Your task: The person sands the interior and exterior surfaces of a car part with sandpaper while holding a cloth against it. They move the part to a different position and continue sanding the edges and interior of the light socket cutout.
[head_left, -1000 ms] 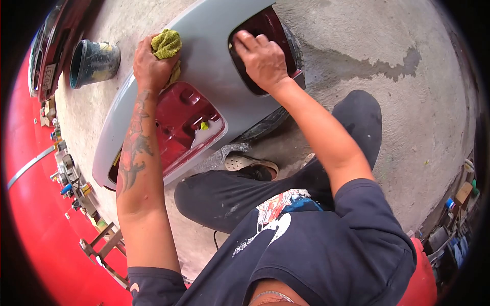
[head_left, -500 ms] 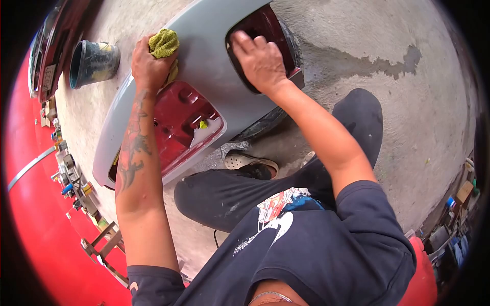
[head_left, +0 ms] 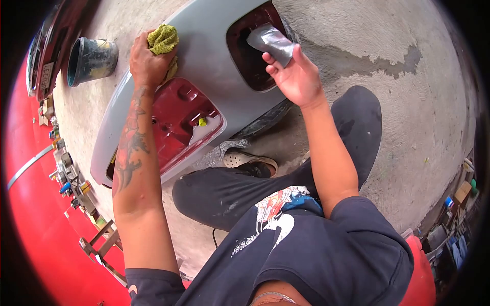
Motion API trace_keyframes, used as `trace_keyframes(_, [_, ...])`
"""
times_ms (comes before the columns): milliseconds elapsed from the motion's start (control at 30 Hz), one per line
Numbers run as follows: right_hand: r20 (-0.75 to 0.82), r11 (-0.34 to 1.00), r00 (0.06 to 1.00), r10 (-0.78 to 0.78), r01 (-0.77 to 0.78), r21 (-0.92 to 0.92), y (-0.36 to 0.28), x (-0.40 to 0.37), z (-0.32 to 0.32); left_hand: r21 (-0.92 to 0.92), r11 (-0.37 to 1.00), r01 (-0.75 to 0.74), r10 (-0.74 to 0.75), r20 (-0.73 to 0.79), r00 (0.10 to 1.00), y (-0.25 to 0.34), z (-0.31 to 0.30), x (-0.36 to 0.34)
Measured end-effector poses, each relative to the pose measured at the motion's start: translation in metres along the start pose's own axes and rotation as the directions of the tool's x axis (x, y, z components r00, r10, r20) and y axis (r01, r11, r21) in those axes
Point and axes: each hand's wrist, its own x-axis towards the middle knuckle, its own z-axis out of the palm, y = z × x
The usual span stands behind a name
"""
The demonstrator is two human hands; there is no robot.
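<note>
A grey car body panel (head_left: 204, 51) with red inner surfaces lies in front of me, with two rounded openings. My left hand (head_left: 148, 64) is closed round a yellow-green cloth (head_left: 163, 39) on the panel's upper left part. Raised beside the right opening, my right hand (head_left: 298, 81) is turned palm up and grips a thin, shiny grey sheet (head_left: 271, 43) between its thumb and fingers. The sheet looks wet and bends a little. A small yellow-green piece (head_left: 202, 122) shows inside the left opening.
A dark, stained bucket (head_left: 94, 61) stands on the concrete floor (head_left: 408, 127) at the left. Past it is a dark red car part with a plate (head_left: 47, 76). Assorted items line the left and right edges. My bent legs are below the panel.
My right hand has lifted off the right opening and turned palm up, bringing the grey sheet into sight. My left hand keeps its place with the cloth.
</note>
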Motion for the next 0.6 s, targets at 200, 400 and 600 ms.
trace_keyframes(200, [-0.144, 0.805, 0.935, -0.323, 0.192, -0.562, -0.005, 0.01, -0.013, -0.009, 1.0, -0.006, 0.006, -0.007, 1.0, -0.002, 0.0, -0.001])
trace_keyframes(400, [-0.235, 0.997, 0.969, -0.078, 0.071, -0.039, -0.004, 0.02, 0.005, -0.021, 1.0, -0.006, 0.006, -0.012, 1.0, -0.001, 0.0, -0.001])
trace_keyframes(600, [0.209, -0.055, 0.761, -0.615, 0.224, -0.973, 0.023, 0.074, 0.001, -0.018, 1.0, 0.02, -0.02, 0.004, 1.0, 0.0, 0.0, -0.001])
